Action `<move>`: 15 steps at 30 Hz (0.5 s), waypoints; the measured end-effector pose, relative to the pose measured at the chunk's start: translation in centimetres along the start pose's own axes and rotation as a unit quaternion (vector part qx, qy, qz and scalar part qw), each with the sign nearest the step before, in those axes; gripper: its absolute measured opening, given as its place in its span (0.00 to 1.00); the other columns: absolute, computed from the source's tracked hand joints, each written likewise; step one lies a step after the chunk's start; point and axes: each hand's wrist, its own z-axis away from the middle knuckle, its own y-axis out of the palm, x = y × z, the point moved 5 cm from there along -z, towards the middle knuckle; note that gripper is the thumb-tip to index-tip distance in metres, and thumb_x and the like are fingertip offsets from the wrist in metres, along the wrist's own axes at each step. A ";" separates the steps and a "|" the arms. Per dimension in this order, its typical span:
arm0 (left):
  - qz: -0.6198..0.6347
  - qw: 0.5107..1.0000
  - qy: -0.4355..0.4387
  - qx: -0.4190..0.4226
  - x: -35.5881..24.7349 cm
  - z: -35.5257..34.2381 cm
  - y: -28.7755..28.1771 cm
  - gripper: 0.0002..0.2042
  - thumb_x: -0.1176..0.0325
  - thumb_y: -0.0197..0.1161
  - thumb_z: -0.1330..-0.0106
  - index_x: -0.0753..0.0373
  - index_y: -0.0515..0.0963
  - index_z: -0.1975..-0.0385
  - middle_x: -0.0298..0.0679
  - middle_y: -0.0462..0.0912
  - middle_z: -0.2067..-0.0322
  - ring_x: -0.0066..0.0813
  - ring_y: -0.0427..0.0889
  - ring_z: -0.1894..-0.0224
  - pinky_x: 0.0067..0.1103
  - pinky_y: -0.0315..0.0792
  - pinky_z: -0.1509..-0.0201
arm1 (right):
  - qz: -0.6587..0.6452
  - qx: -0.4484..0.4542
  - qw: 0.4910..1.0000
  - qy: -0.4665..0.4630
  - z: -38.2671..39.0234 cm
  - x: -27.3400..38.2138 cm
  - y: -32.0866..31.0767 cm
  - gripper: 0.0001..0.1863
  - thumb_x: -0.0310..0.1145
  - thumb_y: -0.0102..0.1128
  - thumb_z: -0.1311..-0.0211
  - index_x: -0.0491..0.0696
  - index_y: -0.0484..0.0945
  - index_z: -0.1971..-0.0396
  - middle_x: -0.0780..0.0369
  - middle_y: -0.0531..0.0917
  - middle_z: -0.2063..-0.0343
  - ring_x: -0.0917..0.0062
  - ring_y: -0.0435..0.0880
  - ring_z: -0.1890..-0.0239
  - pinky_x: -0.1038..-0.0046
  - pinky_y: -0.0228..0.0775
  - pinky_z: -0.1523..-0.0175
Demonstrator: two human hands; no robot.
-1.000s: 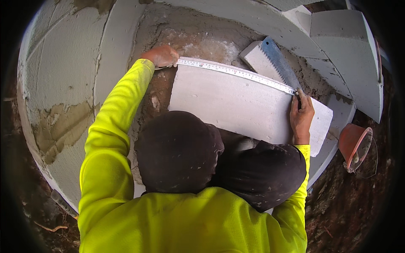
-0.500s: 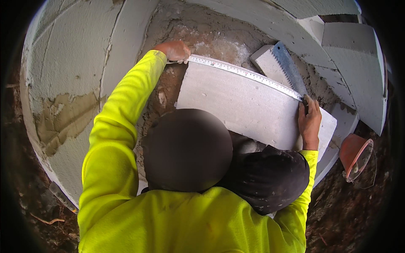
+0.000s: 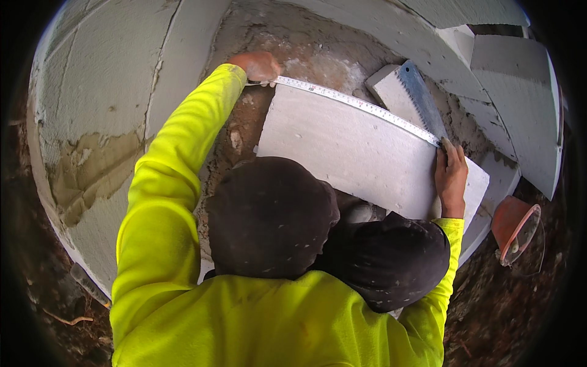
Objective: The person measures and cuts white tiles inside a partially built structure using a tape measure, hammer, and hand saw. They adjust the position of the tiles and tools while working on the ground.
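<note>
A white tape measure (image 3: pixel 361 105) is stretched along the far edge of a pale, light-coloured block (image 3: pixel 348 147). My left hand (image 3: pixel 255 65) is closed on the tape's left end, just past the block's far left corner; part of what it grips is hidden beneath the fist. At the other end, the fingers of my right hand (image 3: pixel 452 177) pinch the tape at a small dark piece, while the palm rests on the block's right part. Beyond the tape a handsaw blade (image 3: pixel 417 95) with coarse teeth lies across a smaller pale block piece (image 3: pixel 391 92).
Pale block walls (image 3: pixel 104 67) enclose the rough mortar-covered floor (image 3: pixel 263 30) on the left and far sides. An orange bucket (image 3: pixel 510 226) lies tilted on dark soil at the right. My dark-clothed knees (image 3: pixel 385 263) are close to the block's near edge. A tool (image 3: pixel 88 284) lies at lower left.
The view has shifted slightly. Both hands keep their hold on the tape, and the block and saw stay where they were.
</note>
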 end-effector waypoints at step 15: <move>0.024 1.000 0.003 0.005 0.5 -0.3 -0.1 0.10 0.69 0.57 0.41 0.62 0.84 0.66 0.35 0.85 0.71 0.27 0.80 0.67 0.26 0.73 0.58 | -0.011 0.019 1.000 -0.009 0.2 -0.3 0.3 0.14 0.24 0.57 0.36 0.45 0.78 0.51 0.53 0.78 0.66 0.57 0.82 0.65 0.63 0.75 0.59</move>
